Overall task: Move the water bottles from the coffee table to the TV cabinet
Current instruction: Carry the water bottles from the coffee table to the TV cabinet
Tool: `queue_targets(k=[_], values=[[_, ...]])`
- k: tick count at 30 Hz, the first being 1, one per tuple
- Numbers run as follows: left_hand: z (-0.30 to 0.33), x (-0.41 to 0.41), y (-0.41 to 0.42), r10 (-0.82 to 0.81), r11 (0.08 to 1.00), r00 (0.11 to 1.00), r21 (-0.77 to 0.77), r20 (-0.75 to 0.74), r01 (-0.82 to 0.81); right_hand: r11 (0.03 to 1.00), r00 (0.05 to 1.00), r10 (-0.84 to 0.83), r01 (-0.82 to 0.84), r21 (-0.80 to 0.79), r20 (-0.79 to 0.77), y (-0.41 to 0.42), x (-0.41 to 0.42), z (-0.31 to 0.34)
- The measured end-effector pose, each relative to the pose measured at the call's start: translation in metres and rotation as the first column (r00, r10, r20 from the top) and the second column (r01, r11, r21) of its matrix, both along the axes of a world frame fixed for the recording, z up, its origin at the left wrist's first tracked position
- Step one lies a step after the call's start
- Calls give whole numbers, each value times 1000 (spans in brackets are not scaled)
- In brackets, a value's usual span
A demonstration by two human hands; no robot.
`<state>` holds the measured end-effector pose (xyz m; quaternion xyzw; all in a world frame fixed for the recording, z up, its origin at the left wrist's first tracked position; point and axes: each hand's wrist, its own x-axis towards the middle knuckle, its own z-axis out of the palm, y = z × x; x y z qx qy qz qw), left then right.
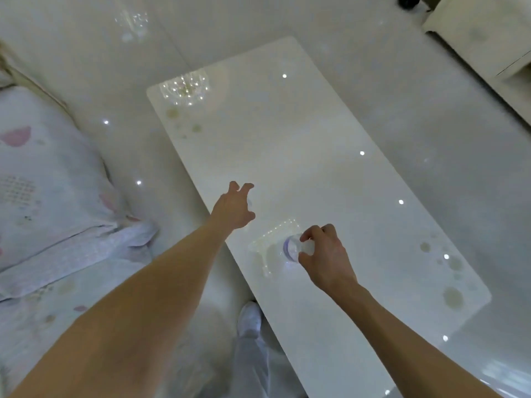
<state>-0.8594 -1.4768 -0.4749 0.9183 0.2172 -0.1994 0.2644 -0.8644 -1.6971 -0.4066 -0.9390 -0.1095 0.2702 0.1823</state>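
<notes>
While right hand (321,254) pinches water bottle (291,248) | left hand (234,208) spread | sofa cushion (43,173) beside coffee table (316,145)

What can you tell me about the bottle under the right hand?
The bottle is clear plastic, seen from almost straight above, so mostly its round top and a purplish ring show. It stands upright on the glossy white coffee table, near the table's near-left edge. The right hand is closed around its top from the right, fingers curled over it. Its outline is faint against the white surface, and its label and water level cannot be made out. The left hand is apart from it.
</notes>
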Motion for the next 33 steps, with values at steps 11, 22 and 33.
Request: queue_targets(k=[11, 22, 33], values=[[-6, -5, -21, -49, 994, 997, 97, 53, 43, 994, 994, -112, 112, -5, -11, -32, -2, -2], [141, -10, -129, -538, 842, 837, 15, 101, 540, 925, 927, -372, 367, 97, 45, -156, -29, 102], [265, -70, -378, -640, 768, 734, 154, 225, 622, 871, 856, -488, 465, 160, 171, -386, -115, 188]])
